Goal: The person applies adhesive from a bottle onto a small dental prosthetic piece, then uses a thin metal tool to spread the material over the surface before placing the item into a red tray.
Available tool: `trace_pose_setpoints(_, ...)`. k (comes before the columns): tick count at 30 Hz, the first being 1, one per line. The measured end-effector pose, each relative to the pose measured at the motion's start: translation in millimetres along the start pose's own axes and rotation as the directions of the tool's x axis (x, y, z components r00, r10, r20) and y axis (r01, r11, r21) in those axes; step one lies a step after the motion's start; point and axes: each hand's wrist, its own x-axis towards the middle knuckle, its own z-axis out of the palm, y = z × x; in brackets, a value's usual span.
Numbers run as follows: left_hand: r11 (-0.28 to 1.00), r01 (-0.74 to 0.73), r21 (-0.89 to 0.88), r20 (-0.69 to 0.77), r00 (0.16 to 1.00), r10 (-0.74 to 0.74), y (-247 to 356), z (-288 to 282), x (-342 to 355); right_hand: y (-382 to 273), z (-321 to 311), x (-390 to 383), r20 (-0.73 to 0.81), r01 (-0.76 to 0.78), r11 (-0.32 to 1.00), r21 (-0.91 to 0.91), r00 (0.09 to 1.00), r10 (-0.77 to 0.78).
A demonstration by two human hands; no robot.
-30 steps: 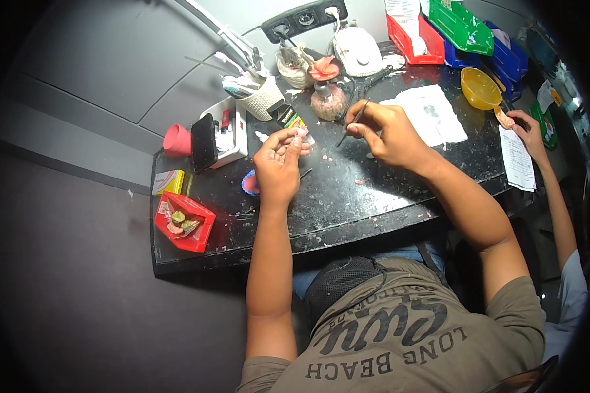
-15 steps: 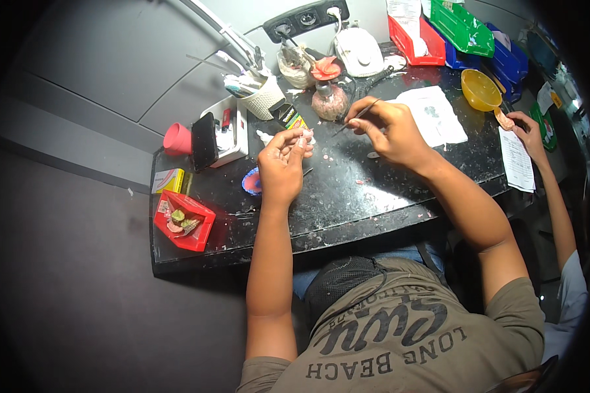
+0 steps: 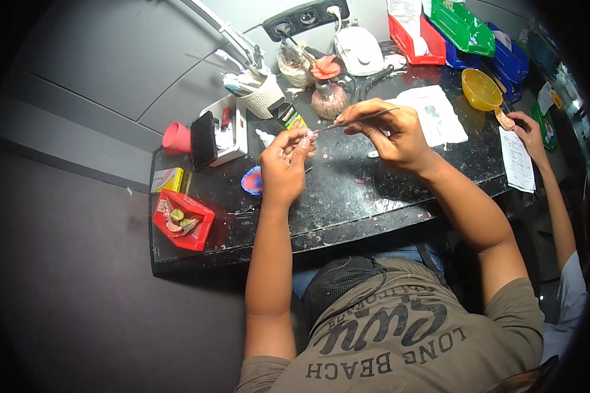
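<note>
"What's in the left hand?"
"A small pink piece, pinched in the fingertips above the worktop."
"And the right hand?"
"It grips a thin tool, its tip at the piece; I can't tell whether they touch."
"What lies beside the left hand?"
"A small blue and pink object."

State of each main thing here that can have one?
Left hand, pinching pinkish piece
Right hand, gripping thin tool
Thin tool, tip at pinkish piece
Phone, tilted, screen dark
Socket strip, plugs in, middle socket free
Left red bin, holding pieces
White basket, filled
White paper, spread out
</note>
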Motion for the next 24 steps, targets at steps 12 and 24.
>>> trace_pose_setpoints(12, 1.0, 0.001, -0.008, 0.001, 1.0, -0.001, 0.0, -0.7, 0.0, 1.6, 1.9, -0.4, 0.001, -0.016, 1.0, -0.011, 1.0, 0.016)
trace_pose_setpoints(24, 1.0, 0.001, 0.002, 0.019, 1.0, -0.001, 1.1, -0.1, 0.2, 2.1, 0.5, -0.2, -0.006, -0.011, 1.0, -0.003, 1.0, 0.011)
